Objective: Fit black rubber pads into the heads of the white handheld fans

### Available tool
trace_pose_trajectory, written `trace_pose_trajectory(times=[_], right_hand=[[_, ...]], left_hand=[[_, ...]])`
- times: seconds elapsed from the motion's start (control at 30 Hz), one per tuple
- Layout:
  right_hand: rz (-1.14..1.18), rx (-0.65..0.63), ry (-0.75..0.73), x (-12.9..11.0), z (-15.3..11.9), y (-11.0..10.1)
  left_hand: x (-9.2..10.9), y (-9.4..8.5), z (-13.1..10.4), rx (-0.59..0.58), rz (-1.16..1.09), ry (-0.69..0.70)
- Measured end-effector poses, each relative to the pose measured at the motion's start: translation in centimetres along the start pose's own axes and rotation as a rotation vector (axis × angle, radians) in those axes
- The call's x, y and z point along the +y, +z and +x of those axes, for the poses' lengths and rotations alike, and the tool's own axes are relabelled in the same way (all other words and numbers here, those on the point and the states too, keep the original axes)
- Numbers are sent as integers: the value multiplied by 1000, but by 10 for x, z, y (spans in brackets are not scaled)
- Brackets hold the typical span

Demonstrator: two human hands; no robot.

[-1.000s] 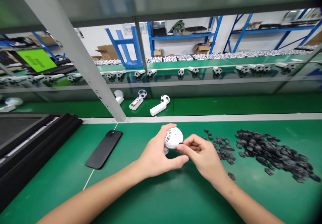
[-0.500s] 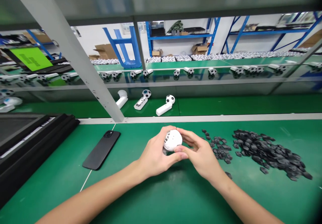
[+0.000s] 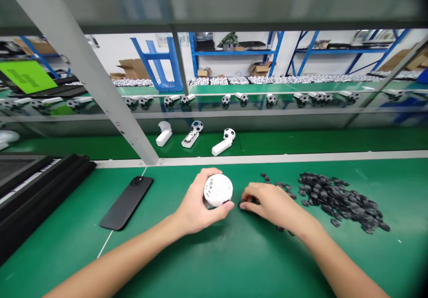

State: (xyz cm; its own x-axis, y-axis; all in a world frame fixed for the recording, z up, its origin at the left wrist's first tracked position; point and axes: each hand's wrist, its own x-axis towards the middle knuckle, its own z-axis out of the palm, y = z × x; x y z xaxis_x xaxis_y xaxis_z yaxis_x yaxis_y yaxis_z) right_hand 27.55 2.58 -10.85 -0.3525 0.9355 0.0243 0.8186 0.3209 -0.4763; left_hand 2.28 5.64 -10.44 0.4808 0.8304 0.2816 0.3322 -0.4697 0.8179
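Note:
A round white perforated part (image 3: 218,190) is gripped between the thumb and fingers of my left hand (image 3: 200,204), a little above the green table. To its right, the fingertips of my right hand (image 3: 267,202) pinch a small black piece (image 3: 240,205) low over the table. Small black pieces (image 3: 286,186) lie scattered just behind and partly beneath my right hand. Farther right is a large pile of the same black pieces (image 3: 341,200).
A black phone (image 3: 127,203) lies on the left, beside black trays (image 3: 43,191). Behind the white rail (image 3: 284,158) are white handled units with ball heads (image 3: 222,146). A slanted grey post (image 3: 100,84) rises at the left.
My right hand has let go of the white part and moved right and down to the table, now holding a black piece. My left hand keeps the white part, its perforated face turned more toward the camera.

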Motion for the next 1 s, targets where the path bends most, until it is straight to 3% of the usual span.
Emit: trace_pose_trajectory(times=[0.1, 0.23, 0.37, 0.47, 0.53, 0.83, 1.0], right_hand=[[-46, -40, 35, -4, 2, 12], [-20, -43, 20, -2, 7, 17], [370, 20, 111, 0, 6, 5], [740, 25, 188, -10, 2, -2], [821, 25, 170, -20, 0, 0], [680, 209, 149, -48, 1, 25], [667, 236, 159, -49, 4, 32]], left_hand=[[-10, 3, 2, 57, -28, 171], [-26, 10, 5, 44, 88, 230], [-35, 16, 0, 87, 108, 80], [-31, 20, -6, 26, 0, -58], [-26, 23, -8, -8, -67, -82], [-25, 23, -11, -127, -120, -20], [-24, 21, -11, -87, -139, -147]])
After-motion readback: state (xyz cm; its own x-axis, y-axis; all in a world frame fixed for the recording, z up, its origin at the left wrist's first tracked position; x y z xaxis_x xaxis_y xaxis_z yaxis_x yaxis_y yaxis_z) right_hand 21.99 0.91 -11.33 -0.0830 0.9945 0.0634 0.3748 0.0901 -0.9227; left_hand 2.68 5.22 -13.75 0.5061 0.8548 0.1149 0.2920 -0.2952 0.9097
